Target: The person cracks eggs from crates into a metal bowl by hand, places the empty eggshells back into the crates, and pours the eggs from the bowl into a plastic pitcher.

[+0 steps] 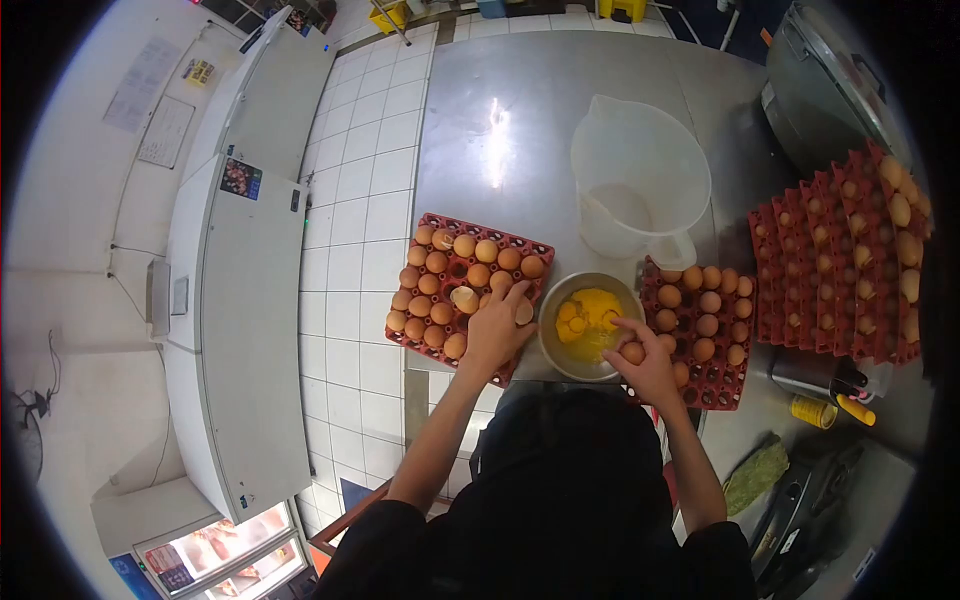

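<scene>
My left hand (pixel 494 330) is over the near right part of the left egg tray (pixel 505 376), its fingers curled around a pale brown eggshell (pixel 524 312). A broken shell half (pixel 464 299) sits among the whole brown eggs in that tray. My right hand (pixel 650 368) grips a brown egg (pixel 632 352) at the right rim of a metal bowl (pixel 547 352). Inside the bowl are several yellow yolks (pixel 588 312) in clear egg white. Right of the bowl is another red egg tray (pixel 715 392), partly filled, with some bare cups at its near side.
A translucent plastic jug (pixel 640 150) stands beyond the bowl on the steel table (pixel 480 70). Stacked red trays of eggs (pixel 830 260) rise at the right, with a large lidded metal pot (pixel 825 90) behind. A yellow-labelled can (pixel 813 411) and green cloth (pixel 757 475) lie nearer.
</scene>
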